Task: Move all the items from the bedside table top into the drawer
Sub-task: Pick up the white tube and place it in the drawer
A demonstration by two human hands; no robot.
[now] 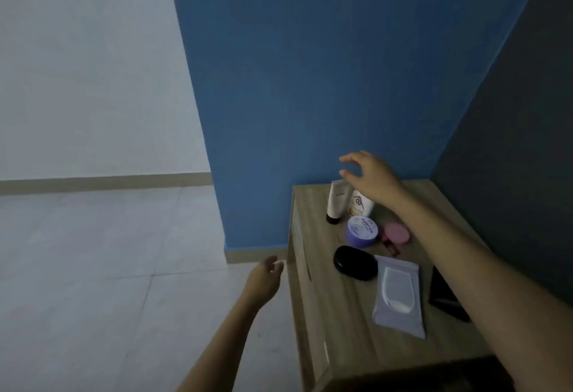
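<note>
A wooden bedside table [335, 323] stands in the corner. At its back stand a white tube with a dark cap [336, 202] and a white bottle [361, 204]. In front of them lie a purple round tin [362, 231], a pink round case [397, 233], a black oval case [355, 263], a pale wipes pack [398, 295] and a black flat box [446, 295]. My right hand [369, 177] hovers open just above the tube and bottle, fingers spread. My left hand [263, 277] hangs open beside the table's left front, holding nothing. The drawer front is seen edge-on, shut.
A blue wall [310, 81] rises behind the table and a dark grey wall [521, 159] flanks its right side. Pale tiled floor [108, 267] spreads to the left, with a white wall and skirting board beyond.
</note>
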